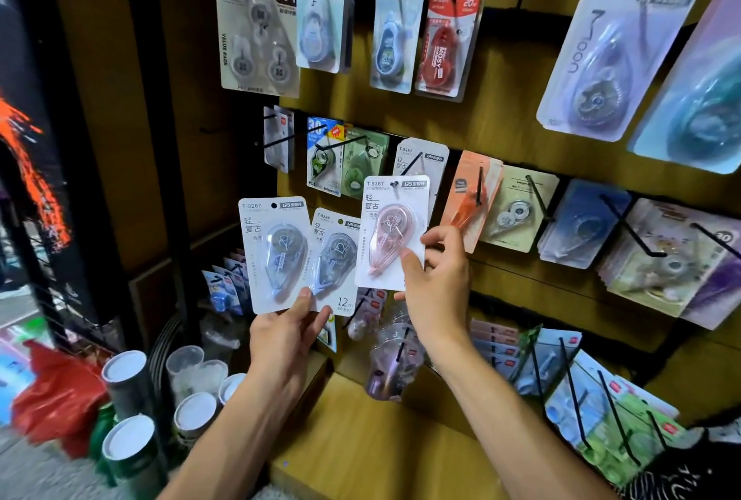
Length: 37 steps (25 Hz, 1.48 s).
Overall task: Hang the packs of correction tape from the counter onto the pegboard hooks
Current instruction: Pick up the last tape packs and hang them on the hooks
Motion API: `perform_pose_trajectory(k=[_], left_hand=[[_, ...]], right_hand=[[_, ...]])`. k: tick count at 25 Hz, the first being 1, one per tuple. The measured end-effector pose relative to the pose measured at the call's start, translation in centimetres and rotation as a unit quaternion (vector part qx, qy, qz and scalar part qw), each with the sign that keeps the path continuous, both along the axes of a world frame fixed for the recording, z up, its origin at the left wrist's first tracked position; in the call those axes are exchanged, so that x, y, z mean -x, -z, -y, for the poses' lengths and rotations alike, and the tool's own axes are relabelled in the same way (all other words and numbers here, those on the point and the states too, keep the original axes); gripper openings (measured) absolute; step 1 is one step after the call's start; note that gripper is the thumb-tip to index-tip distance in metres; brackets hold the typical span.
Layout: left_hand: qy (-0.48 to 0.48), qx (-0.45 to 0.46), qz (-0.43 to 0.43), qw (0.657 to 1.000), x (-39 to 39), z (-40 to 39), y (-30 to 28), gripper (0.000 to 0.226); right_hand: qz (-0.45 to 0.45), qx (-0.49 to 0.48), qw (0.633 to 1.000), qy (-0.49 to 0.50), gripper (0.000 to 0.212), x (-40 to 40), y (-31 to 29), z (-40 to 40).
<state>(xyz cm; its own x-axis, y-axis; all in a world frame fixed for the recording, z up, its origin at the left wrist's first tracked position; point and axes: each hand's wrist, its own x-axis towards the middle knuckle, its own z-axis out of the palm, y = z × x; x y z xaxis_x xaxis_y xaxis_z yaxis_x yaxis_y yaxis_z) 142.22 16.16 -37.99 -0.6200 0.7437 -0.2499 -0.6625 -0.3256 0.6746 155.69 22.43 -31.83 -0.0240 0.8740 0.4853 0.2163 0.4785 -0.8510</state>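
Right hand (pixel 435 271) up at the board, thumb and fingers pinching the pink pack (pixel 395 231) by its lower right edge, card upright, its hang hole just at the tip of the peg (pixel 413 163) that carries a matching grey pack (pixel 421 156) right behind it. This looks like the threading step: the hole is lined up but I can't tell whether the peg tip is through it yet. The next move, as I read it, calls for a small push toward the board so the card slides along the peg, then a release. Just left of the pink pack, the left hand (pixel 288 329) waits, thumb on front and fingers behind, gripping two more by their bottom edges: a blue-grey pack (pixel 274 255) and, partly tucked behind it, a second pack (pixel 335 255). Those two are next in line. Writing now: the pink card reads "T-9267" with an LPS logo, the blue-grey one the same, the second one "T-9264" and "12m". Well above the pink pack, a multi-pack (pixel 256 26) says "36" and "VALUE PACK", and a red pack (pixel 445 46) reads "MOSY".
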Motion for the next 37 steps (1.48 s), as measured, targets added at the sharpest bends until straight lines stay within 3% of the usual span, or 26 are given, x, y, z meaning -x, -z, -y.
perform_pose_trajectory(k=[3,7,11,14,17,19,24,27,32,37], left_hand=[[0.002,0.001,-0.008,1.0,0.3,-0.4,-0.1,0.006],[0.005,-0.012,-0.021,1.0,0.9,-1.0,-0.4,0.02],[0.018,-0.002,-0.024,1.0,1.0,-1.6,-0.2,0.028],[0.02,-0.001,-0.019,1.0,1.0,-1.9,0.0,0.031],[0.026,-0.003,-0.026,0.999,0.3,-1.8,-0.4,0.02],[0.036,-0.001,-0.028,0.999,-0.4,-1.3,-0.9,0.008],[0.002,-0.01,-0.015,1.0,-0.6,-0.5,-2.0,0.011],[-0.008,-0.014,-0.017,1.0,-0.3,-0.2,-2.2,0.013],[0.022,0.008,-0.071,0.997,-0.6,0.3,-1.8,0.014],[0.036,0.005,-0.093,0.995,-0.3,0.0,-1.6,0.021]], right_hand=[[-0.012,0.035,0.999,0.02,0.024,1.1,-0.7,-3.0],[-0.013,0.182,0.983,0.015,0.054,2.0,-2.6,-10.0],[-0.027,0.287,0.956,-0.047,0.062,2.1,-3.6,-12.7],[-0.041,0.329,0.94,-0.088,0.052,1.6,-2.9,-9.6],[0.002,0.357,0.903,-0.241,0.027,1.3,-0.3,-4.3],[0.017,0.343,0.9,-0.268,0.022,1.2,1.4,-2.0],[0.048,0.207,0.957,-0.197,0.017,-0.8,0.6,-0.2],[0.079,0.133,0.973,-0.169,0.016,-2.0,-0.9,0.1],[0.086,0.115,0.984,-0.109,0.012,-1.8,-2.0,-0.5],[0.048,0.066,0.996,-0.029,0.024,-1.4,-1.5,-1.8]])
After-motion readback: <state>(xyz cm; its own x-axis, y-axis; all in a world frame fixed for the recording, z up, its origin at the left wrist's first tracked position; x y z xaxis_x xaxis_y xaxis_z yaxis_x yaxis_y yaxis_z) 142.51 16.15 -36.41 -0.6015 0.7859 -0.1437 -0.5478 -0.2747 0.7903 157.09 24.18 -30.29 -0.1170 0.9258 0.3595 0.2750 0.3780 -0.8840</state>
